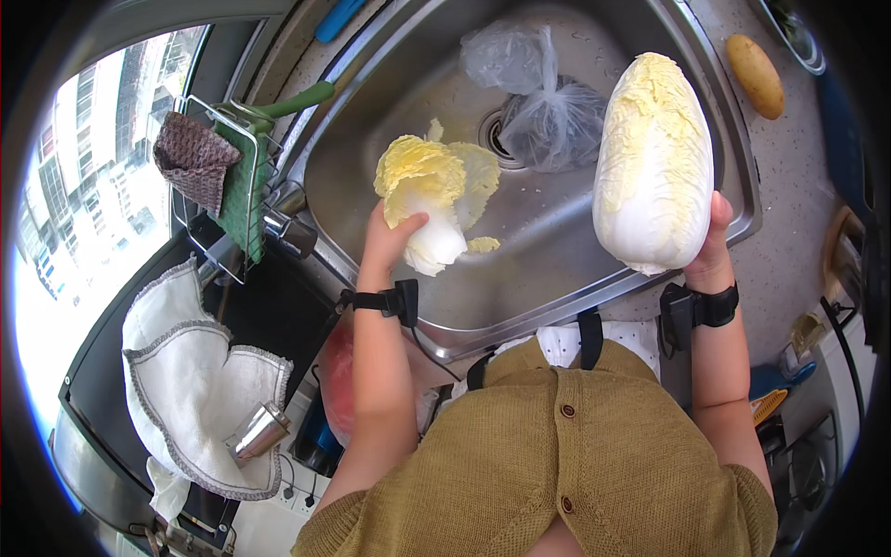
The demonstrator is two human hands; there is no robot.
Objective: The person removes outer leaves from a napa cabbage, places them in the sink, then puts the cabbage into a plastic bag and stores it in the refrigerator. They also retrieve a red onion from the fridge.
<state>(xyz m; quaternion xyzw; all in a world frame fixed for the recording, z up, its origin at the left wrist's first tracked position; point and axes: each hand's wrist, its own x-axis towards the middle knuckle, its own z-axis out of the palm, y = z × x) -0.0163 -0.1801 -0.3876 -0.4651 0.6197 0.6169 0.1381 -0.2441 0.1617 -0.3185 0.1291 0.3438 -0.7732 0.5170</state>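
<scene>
A whole napa cabbage [654,167], white with pale yellow leaf tips, is held by my right hand [711,240] at its lower right side, over the right part of the sink. My left hand [397,240] grips detached cabbage leaves [424,188] by their white bases, thumb on top, over the sink's left part. Another pale yellow leaf [477,182] lies just behind them, and a small leaf scrap [483,244] is to their right. Most fingers of both hands are hidden. A knotted clear plastic bag [553,122] sits in the stainless steel sink [418,306], partly over the drain [495,136].
A potato [755,76] lies on the speckled counter [773,174] at right. A wire rack [209,261] at left holds a brown cloth [195,159] and a green scouring pad [242,188]. The faucet [289,216] stands beside it. A white towel [188,390] bears a metal cup [257,433].
</scene>
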